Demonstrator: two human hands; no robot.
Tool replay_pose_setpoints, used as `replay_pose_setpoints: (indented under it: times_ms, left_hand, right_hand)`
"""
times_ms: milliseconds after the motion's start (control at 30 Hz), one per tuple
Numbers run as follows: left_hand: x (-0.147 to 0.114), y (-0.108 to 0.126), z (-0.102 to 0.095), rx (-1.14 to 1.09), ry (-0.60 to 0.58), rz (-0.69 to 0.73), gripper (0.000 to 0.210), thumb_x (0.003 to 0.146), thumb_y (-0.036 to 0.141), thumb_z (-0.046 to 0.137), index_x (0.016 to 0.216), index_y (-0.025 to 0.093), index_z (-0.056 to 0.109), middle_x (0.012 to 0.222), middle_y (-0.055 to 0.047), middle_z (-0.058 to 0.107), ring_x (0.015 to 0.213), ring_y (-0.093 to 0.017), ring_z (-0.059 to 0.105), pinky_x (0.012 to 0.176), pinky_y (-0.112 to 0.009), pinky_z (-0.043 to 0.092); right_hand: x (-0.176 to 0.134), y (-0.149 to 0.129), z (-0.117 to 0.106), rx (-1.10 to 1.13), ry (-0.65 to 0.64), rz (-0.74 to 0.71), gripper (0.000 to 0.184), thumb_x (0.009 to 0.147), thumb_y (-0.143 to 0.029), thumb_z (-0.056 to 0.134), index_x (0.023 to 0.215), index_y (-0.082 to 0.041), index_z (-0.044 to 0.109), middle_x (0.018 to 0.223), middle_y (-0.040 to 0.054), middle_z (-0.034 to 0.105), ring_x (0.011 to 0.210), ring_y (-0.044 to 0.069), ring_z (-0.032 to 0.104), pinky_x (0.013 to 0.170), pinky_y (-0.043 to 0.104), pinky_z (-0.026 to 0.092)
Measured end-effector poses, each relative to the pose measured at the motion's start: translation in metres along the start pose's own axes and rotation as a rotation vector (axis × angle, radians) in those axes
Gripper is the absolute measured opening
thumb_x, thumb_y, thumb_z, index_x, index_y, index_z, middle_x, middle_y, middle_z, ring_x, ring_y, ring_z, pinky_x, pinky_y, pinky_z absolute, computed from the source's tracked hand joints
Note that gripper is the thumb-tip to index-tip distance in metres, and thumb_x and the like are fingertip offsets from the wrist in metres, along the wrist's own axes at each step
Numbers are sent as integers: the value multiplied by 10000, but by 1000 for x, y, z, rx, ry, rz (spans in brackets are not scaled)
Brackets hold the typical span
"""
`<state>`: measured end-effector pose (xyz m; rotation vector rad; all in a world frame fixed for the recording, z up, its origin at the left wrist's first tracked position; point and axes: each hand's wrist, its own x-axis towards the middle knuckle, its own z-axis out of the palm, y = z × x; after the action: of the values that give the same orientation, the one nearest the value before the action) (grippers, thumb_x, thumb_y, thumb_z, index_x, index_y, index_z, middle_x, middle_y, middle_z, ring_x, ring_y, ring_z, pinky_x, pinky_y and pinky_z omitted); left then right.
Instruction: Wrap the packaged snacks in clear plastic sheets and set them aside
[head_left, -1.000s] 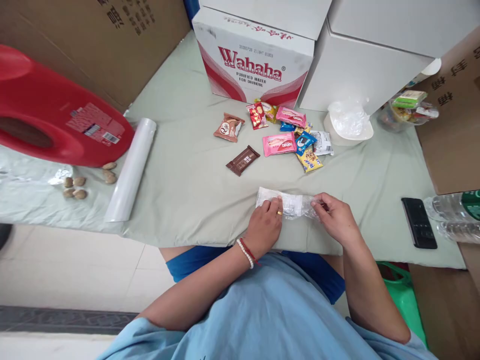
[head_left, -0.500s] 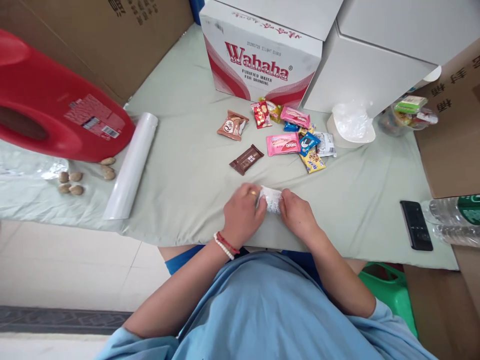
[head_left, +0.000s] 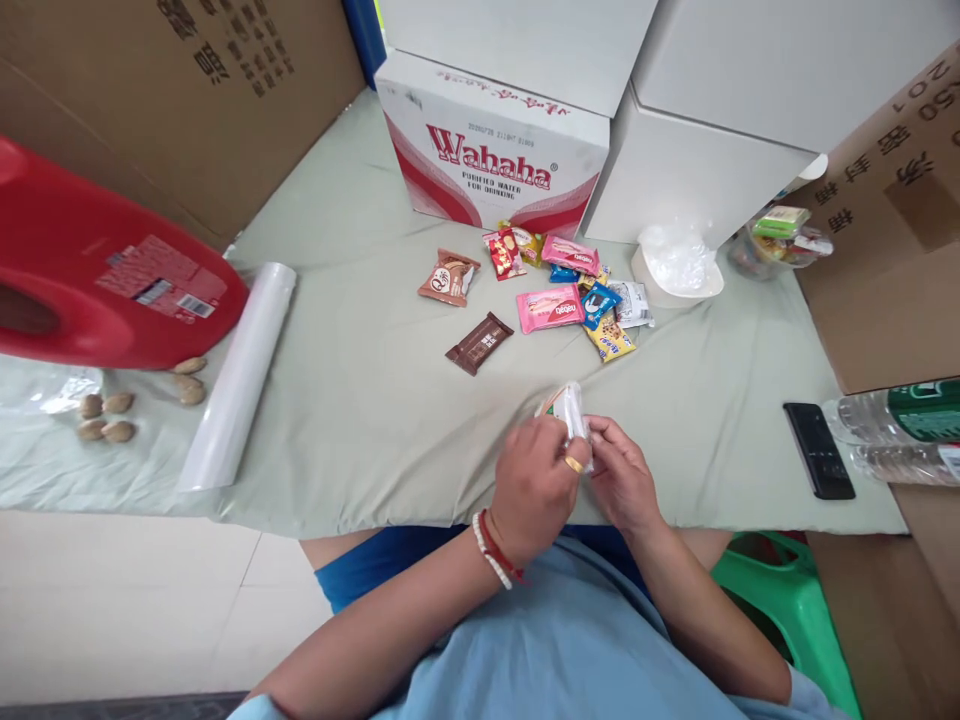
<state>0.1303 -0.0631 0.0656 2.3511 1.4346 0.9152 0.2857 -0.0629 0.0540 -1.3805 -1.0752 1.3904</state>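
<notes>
A small white snack packet (head_left: 570,405) is held up above the table's front edge between my two hands. My left hand (head_left: 536,480), with a ring and bracelets, is closed on its near left side. The fingers of my right hand (head_left: 621,475) pinch its lower right edge. Part of the packet is hidden behind my left fingers. Beyond it lie a dark brown wrapped bar (head_left: 480,343), a brown snack packet (head_left: 449,277), a pink wafer packet (head_left: 550,309) and a pile of small colourful packets, among them a yellow packet (head_left: 610,340).
On the left are a red jug (head_left: 112,270), a white plastic roll (head_left: 240,375) and several nuts (head_left: 118,402). Behind stands a water carton (head_left: 491,150); a white bowl (head_left: 675,285) holds clear plastic. A black phone (head_left: 818,450) and bottles (head_left: 900,412) lie at right.
The packet has been turned from lying sideways to standing upright, showing another face. My hands have come closer together, the left one moving right. The view has shifted slightly.
</notes>
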Motion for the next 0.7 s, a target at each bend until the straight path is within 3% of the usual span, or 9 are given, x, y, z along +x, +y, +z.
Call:
replay_pose_setpoints:
  times_ms: [67, 133, 267, 333, 400, 500, 567, 633, 700]
  left_hand:
    - [-3, 2, 14, 58, -18, 200, 176, 1039, 138, 492, 1027, 233, 639, 1033, -75, 681, 1159, -242, 629, 852, -374, 455]
    - [-3, 0, 28, 74, -95, 320, 180, 1032, 103, 503, 1057, 218, 639, 1034, -72, 692, 1215, -240, 624, 859, -375, 460]
    - [-6, -5, 32, -48, -249, 367, 158, 974, 122, 560, 1091, 191, 643, 1185, -118, 685, 1267, -285, 606, 973, -448, 508]
    - [-11, -5, 24, -262, -222, 337, 220, 961, 146, 554, 1154, 205, 642, 1244, -127, 671, 1299, -282, 591, 1072, -484, 504]
    - [-16, -7, 16, -473, -103, 155, 227, 989, 195, 536, 1189, 229, 638, 1230, -122, 671, 1261, -261, 616, 1091, -485, 520]
    - [-18, -15, 12, -661, 74, -409, 241, 1012, 374, 580, 1205, 233, 614, 1202, -126, 673, 1154, -259, 671, 949, -452, 599]
    - [-13, -24, 14, -800, 66, -694, 462, 947, 520, 660, 1283, 216, 565, 1198, -133, 687, 1124, -269, 696, 888, -427, 621]
    - [-4, -29, 16, -939, 1, -798, 647, 856, 599, 733, 1323, 196, 537, 1195, -137, 708, 1114, -279, 712, 887, -421, 630]
    - [4, -31, 18, -995, -40, -805, 661, 802, 617, 775, 1270, 200, 566, 1175, -124, 732, 1074, -276, 731, 890, -420, 638]
  right_hand:
    - [0, 1, 0, 155, -20, 61, 494, 978, -664, 444, 1188, -256, 628, 1123, 84, 757, 1013, 262, 718, 856, 404, 577]
    - [2, 4, 0, 265, -35, 135, 519, 952, -698, 494, 1182, -258, 645, 1122, 80, 765, 1044, 264, 725, 890, 411, 585]
    - [11, 13, -1, 450, 31, 272, 424, 795, -502, 841, 1095, -245, 686, 1013, 21, 778, 928, 191, 734, 859, 305, 583]
    - [17, 16, -1, 539, 85, 309, 415, 752, -442, 898, 1050, -234, 696, 968, 3, 780, 830, 161, 723, 787, 273, 580]
    - [21, 18, 0, 600, 124, 305, 417, 727, -417, 924, 1025, -225, 704, 955, 3, 784, 787, 160, 713, 750, 278, 581]
    - [24, 20, 5, 639, 136, 249, 449, 712, -427, 936, 1039, -225, 705, 966, 8, 787, 799, 183, 715, 752, 312, 591]
    - [22, 22, 9, 631, 105, 221, 470, 730, -466, 923, 1072, -233, 700, 964, 6, 782, 798, 186, 710, 752, 322, 588]
    - [18, 24, 13, 584, 41, 206, 472, 762, -518, 894, 1087, -236, 702, 957, 6, 774, 776, 179, 699, 746, 315, 576]
    - [15, 24, 13, 500, -23, 175, 459, 798, -554, 860, 1095, -235, 716, 959, 7, 766, 783, 170, 687, 761, 302, 559]
